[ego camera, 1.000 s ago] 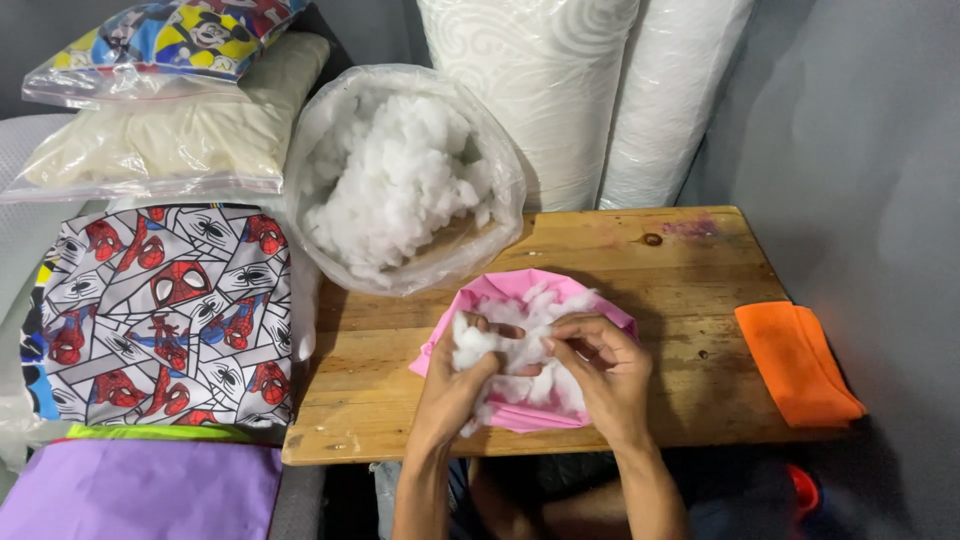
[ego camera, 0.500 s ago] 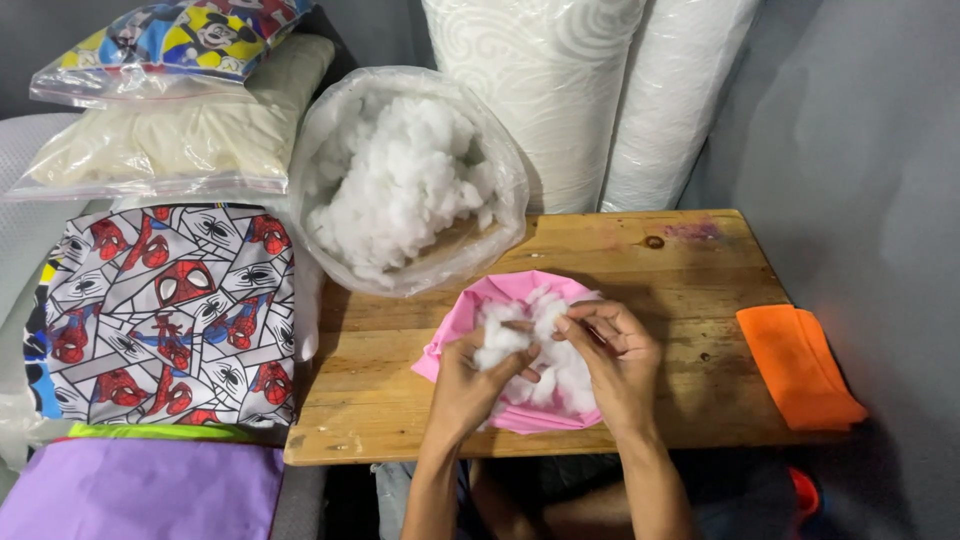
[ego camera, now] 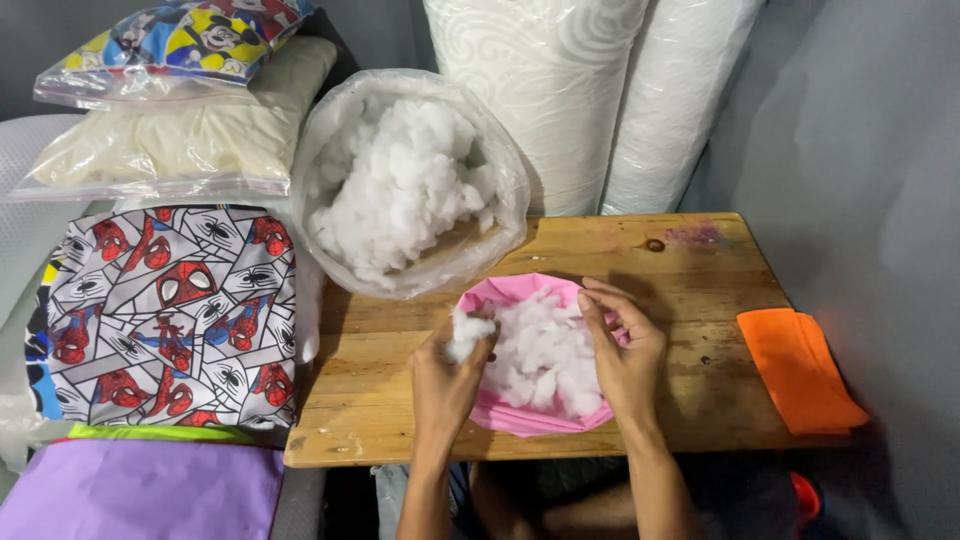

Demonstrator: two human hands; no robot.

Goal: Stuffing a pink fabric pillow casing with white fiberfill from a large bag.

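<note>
Here the left hand (ego camera: 445,385) is pinched shut on a tuft (ego camera: 468,332) of white stuffing, thumb and fingers closed round it at the left edge of the pink cover (ego camera: 520,418). The right hand (ego camera: 625,355) stands on the cover's right edge, fingers together and curled slightly inward, their tips against the heap of stuffing (ego camera: 545,355); it grips nothing that can be seen. The heap fills the open mouth of the cover, and the tuft sits just beside it, barely apart.

The cover lies on the wooden table (ego camera: 690,260), near its front edge and about midway along it. Behind the cover, at the table's back left corner, a clear plastic bag (ego camera: 505,165) stands open, full of the same white filling. Behind the table, to the right of the bag, two white rolls (ego camera: 600,90) stand upright against the grey wall. An orange cloth (ego camera: 795,365) hangs over the table's right end, well apart from the cover. Left of the table lies a pillow (ego camera: 170,310) printed in red, black and white, with a purple sheet (ego camera: 140,490) in front of it. Beyond the pillow are a cream pack (ego camera: 180,145) in clear plastic and a bright cartoon-print pack (ego camera: 170,40) on top of it.
</note>
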